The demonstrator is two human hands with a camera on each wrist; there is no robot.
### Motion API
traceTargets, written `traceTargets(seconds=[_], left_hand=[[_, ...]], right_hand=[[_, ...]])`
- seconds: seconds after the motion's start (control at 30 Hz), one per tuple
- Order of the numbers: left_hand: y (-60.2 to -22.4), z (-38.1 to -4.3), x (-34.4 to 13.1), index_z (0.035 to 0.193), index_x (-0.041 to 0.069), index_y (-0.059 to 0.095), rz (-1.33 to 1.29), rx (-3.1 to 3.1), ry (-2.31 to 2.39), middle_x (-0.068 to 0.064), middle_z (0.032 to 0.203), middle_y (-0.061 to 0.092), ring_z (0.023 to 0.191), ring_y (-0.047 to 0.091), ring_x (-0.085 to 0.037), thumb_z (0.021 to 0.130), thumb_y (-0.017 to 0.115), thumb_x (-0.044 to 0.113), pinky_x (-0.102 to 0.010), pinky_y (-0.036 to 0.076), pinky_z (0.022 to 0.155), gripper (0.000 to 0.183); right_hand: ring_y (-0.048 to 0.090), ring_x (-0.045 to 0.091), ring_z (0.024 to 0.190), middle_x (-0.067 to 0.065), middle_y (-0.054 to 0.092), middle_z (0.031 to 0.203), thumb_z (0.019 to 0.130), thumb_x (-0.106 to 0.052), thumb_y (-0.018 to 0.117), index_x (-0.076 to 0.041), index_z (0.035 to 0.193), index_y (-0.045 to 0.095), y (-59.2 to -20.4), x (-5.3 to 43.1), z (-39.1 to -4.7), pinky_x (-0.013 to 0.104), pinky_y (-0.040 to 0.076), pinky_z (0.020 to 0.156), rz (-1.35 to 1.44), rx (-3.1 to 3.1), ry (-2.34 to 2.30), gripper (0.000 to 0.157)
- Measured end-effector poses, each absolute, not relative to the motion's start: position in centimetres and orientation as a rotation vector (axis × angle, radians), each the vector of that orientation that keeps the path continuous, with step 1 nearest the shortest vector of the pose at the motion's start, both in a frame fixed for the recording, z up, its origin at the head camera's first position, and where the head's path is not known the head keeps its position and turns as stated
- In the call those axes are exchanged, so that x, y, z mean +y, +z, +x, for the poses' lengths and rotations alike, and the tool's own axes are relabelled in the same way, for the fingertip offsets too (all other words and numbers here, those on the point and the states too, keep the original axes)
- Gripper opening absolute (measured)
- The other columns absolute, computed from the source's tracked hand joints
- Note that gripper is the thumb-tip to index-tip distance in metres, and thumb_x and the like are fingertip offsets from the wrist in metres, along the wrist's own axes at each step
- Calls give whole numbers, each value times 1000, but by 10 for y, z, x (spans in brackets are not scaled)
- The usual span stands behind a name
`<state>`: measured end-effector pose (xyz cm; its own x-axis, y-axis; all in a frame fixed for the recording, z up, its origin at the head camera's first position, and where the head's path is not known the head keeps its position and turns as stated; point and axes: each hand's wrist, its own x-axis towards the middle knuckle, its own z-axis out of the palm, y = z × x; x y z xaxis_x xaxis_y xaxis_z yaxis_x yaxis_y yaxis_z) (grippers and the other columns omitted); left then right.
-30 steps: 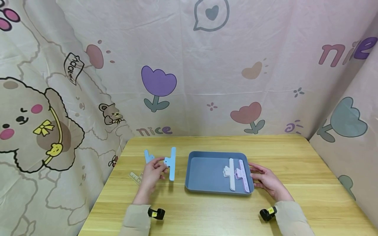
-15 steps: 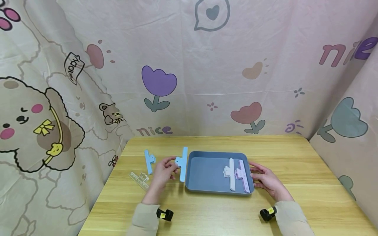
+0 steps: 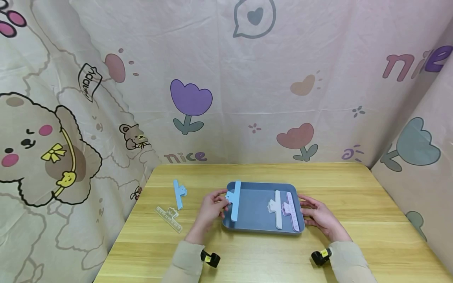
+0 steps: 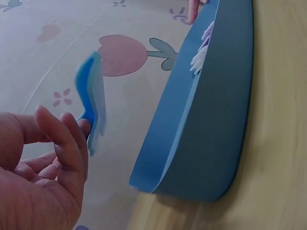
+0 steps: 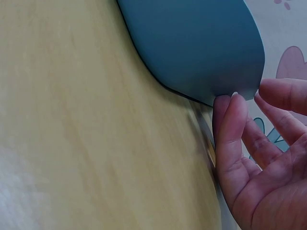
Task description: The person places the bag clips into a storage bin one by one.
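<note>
My left hand (image 3: 210, 210) pinches a light blue clip (image 3: 236, 200) by its handle. In the head view this clip hangs over the left end of a grey-blue tray (image 3: 255, 228); the left wrist view shows the clip (image 4: 91, 96) held up beside the tray wall (image 4: 211, 129), apart from it. Fingers of my right hand (image 3: 322, 218) touch the tray's right side, lightly bent, as the right wrist view also shows at the tray's outer wall (image 5: 206, 48). Inside the tray at its right lie a white clip (image 3: 278, 212) and a lilac clip (image 3: 291, 214), side by side.
On the wooden table (image 3: 269, 259), left of the tray, lie a second light blue clip (image 3: 178, 194) and a clear clip (image 3: 169, 219) with marks along its bar. A printed curtain (image 3: 240, 98) hangs behind the table and down both sides.
My left hand has carried the light blue clip rightward, from the table side to over the tray's left end. The second blue clip and the clear clip are now uncovered. My right hand stays put.
</note>
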<state>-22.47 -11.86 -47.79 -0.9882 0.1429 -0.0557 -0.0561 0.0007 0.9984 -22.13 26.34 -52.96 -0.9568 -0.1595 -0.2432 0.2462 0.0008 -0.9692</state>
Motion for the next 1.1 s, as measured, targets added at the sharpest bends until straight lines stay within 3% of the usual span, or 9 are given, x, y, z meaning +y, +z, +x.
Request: traceTargets(seconds=[0.53,1.1], left_hand=[[-493,-232,-85,134,-2,54,70,2135,2041,-9,86,66,65,58,-15,95,60,3,-21,45,45,39],[-515,-238,-42,130,-5,55,26,2231,1961,-7,81,67,59,57,-14,91,61,-2,-21,45,43,40]], right_hand=[[65,26,95,28,39,141,93,0,58,-5,153,29,-533,266,-223,36,58,71,100,2006,-2029,66],[65,26,93,27,42,139,94,0,58,-5,153,31,-532,265,-224,34,57,70,117,2011,-2023,65]])
